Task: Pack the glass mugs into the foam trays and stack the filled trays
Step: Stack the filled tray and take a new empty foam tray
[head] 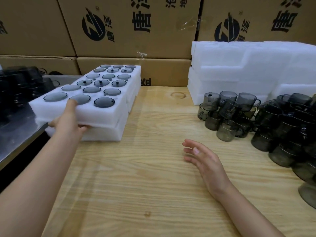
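Filled tray (102,113) front and centre: white foam, every pocket in view holding a smoky glass mug (104,102) sunk rim-up. It sits on top of a second tray (106,132), a touch askew, its near-left corner jutting past the one beneath.

By my reckoning this is a tricky load. The foam is soft and bendy and the glass makes it heavy, so lifted by one corner it would likely sag or tip and spill breakables. Best taken with a palm under each long side and kept level.

The left hand (68,120) grips the tray's near edge, thumb up on the foam by a mug rim, fingers curled beneath between the two trays, arm stretched long toward it.

The right hand (206,161) hangs to the right of the tray and nearer the person, holding nothing, fingers straight and loosely spread, palm turned inward above the table (145,177).

Farther right of the tray are heaped loose mugs (227,110), with empty foam (239,69) stacked behind them. Cardboard boxes (128,31) wall off the back.
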The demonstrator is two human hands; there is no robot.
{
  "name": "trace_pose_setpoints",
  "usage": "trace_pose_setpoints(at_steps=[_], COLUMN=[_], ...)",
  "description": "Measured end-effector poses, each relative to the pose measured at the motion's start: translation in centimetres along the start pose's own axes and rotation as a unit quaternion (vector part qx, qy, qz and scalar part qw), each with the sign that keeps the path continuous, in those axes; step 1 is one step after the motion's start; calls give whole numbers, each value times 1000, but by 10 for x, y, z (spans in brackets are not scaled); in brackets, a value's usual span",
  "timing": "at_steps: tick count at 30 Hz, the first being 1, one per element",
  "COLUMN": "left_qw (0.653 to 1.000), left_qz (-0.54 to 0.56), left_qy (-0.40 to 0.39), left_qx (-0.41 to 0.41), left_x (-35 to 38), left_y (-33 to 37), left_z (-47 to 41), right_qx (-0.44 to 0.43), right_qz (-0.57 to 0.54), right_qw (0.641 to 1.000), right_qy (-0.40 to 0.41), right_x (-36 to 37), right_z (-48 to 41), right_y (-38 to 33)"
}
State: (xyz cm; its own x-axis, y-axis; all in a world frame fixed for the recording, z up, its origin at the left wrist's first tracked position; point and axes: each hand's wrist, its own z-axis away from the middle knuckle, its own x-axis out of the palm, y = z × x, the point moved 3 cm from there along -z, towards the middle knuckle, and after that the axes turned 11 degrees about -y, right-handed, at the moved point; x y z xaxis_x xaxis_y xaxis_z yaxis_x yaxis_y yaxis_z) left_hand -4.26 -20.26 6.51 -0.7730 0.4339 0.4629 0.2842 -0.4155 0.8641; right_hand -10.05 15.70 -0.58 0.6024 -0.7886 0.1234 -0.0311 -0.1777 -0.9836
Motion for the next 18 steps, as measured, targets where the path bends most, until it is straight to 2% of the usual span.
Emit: trace_pose_setpoints(at_steps=[5, 8, 10, 13, 16, 18], left_qw=[999, 992, 972, 907, 887, 882], left_qz=[-10, -105, -212, -400, -448, -463], left_qy=[24, 50, 80, 127, 104, 41], left_qx=[31, 51, 57, 37, 35, 78], left_x=[-2, -9, -14, -20, -20, -15], left_y=[-3, -3, -1, 2, -4, -24], left_z=[-6, -7, -9, -13, -3, 14], right_qx=[-2, -5, -5, -1, 1, 2], right_qz=[1, 6, 9, 11, 10, 9], right_qw=[1000, 1000, 1000, 1000, 1000, 1000], right_qy=[-5, -6, -6, -2, -5, -10], right_x=[-1, 0, 1, 1, 2, 3], right_z=[-1, 0, 0, 0, 0, 0], right_y=[1, 0, 0, 0, -1, -1])
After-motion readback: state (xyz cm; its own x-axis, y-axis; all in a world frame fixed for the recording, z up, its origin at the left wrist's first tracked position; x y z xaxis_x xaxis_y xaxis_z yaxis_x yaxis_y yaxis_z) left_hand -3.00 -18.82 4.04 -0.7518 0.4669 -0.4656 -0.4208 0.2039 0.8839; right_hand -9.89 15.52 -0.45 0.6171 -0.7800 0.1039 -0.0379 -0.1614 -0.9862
